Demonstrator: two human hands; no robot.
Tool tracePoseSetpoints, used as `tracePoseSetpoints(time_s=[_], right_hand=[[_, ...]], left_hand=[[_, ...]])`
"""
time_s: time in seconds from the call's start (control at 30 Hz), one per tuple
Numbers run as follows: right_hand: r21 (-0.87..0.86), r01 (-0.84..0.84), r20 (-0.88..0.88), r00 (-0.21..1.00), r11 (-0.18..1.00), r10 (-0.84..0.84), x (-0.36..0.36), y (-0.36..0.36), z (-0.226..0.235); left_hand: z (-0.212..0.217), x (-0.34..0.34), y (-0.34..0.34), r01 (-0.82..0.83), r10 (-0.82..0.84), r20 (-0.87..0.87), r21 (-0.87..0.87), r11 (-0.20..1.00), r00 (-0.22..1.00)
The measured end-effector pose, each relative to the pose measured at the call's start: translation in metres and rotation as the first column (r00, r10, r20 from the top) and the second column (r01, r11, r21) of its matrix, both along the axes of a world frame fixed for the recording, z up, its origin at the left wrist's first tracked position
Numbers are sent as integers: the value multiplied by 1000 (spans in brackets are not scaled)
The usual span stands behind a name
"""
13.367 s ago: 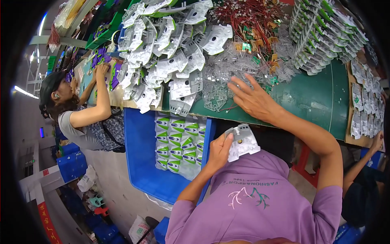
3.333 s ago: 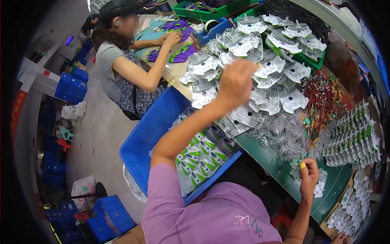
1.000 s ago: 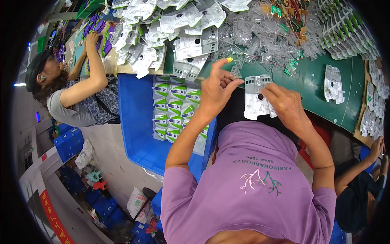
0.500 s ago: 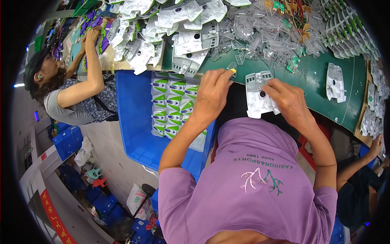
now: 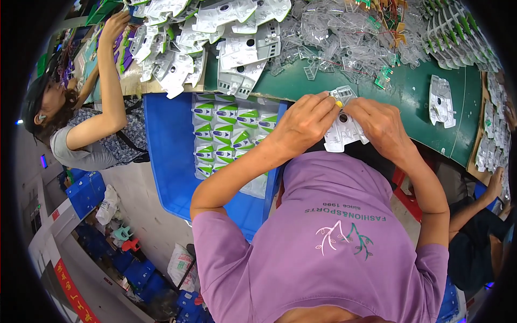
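My right hand (image 5: 379,123) is closed on the right edge of a silvery-white plastic housing (image 5: 343,132), which has a row of slots and a dark round hole. My left hand (image 5: 308,121) has come up against the housing's other side, its fingers pinched together near the slotted end. A small yellow spot (image 5: 339,104) shows at those left fingertips. The clear plastic piece pinched there is mostly hidden by the fingers. Both hands are just off the near edge of the green table (image 5: 412,102).
Piled at the back are white-and-green housings (image 5: 226,19) and many clear plastic parts (image 5: 344,43). One housing (image 5: 441,101) lies alone to the right. A blue bin (image 5: 169,161) holding bagged green-and-white units stands left of me. A co-worker (image 5: 91,129) works at far left; another person's arm (image 5: 479,207) shows at right.
My left hand has moved right with the clear piece, from beside the table edge onto the housing. My right hand has stayed nearly in place. The co-worker's arm at left has reached farther out.
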State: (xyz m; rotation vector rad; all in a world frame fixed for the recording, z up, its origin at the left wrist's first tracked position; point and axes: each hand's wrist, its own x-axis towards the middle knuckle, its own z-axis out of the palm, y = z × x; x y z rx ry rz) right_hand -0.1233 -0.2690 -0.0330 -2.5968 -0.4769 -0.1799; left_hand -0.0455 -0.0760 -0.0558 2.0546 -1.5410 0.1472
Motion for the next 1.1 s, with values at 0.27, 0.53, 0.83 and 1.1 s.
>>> tracePoseSetpoints(time_s=[0.27,0.53,0.83,1.1], right_hand=[[154,169,-66,985,973,-160,2,-1,6],[83,179,-166,972,980,-163,-15,-3,26],[621,371,-482,875,691,-36,-24,-8,41],[32,205,119,971,978,-207,-43,21,8]], left_hand=[[-2,1,-3,-12,10,73,29,1000,997],[-26,-12,-12,-275,135,-403,-312,909,905],[-4,7,-14,57,-67,-386,-35,998,920],[-7,1,-16,2,-25,-411,-58,998,911]])
